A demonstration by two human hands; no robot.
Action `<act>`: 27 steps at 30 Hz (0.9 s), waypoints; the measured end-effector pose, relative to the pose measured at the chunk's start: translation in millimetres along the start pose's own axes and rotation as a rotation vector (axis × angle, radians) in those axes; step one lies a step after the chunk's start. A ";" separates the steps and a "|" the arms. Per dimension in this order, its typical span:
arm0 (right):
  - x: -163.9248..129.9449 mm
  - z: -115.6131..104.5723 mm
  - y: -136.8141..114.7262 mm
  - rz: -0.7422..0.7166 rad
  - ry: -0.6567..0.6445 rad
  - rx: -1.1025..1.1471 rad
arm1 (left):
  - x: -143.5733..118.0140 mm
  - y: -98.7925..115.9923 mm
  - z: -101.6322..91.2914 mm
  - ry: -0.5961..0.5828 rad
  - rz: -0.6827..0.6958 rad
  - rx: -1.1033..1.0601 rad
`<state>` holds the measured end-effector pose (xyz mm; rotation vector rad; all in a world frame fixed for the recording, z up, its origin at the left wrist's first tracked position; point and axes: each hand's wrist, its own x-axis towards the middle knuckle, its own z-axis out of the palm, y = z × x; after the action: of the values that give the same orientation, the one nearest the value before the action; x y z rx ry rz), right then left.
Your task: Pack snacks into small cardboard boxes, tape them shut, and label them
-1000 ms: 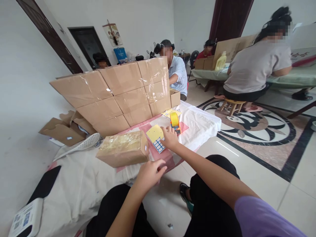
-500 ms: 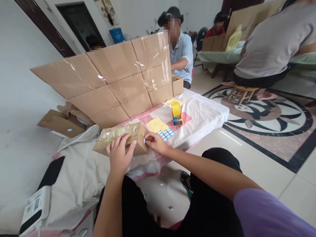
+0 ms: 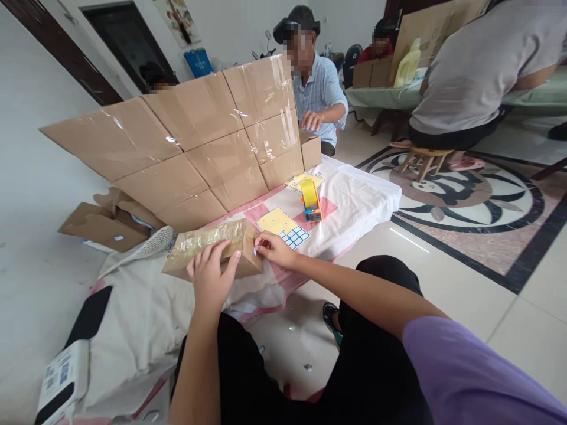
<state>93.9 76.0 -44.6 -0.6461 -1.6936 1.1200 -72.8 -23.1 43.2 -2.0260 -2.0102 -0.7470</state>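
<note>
A small taped cardboard box (image 3: 200, 245) lies on a white cloth (image 3: 146, 319) in front of me. My left hand (image 3: 211, 276) grips the box's near side, fingers spread over its top edge. My right hand (image 3: 274, 248) pinches a small white sticker against the box's right end. A yellow sticker sheet (image 3: 283, 226) with blue-and-white labels lies just beyond my right hand. An orange and yellow tape dispenser (image 3: 310, 201) stands behind the sheet.
A wall of stacked taped cartons (image 3: 186, 147) rises behind the box. Flattened cardboard (image 3: 104, 221) and a white mesh swatter (image 3: 144, 251) lie at left, a white label printer (image 3: 59, 383) at lower left. Other people sit beyond the cartons and at a green table (image 3: 522, 100) on the right.
My right hand left the sticker sheet and came to the box's right end with a small sticker. My left hand rose from near my lap and took hold of the box.
</note>
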 end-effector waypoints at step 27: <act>-13.4 7.6 -8.2 0.105 0.149 0.015 | -0.2 -1.1 -2.0 -0.026 0.012 0.010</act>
<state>92.7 58.6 -43.8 -0.7971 -1.5378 1.1289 -74.3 -24.1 44.6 -2.0507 -2.0091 -0.7105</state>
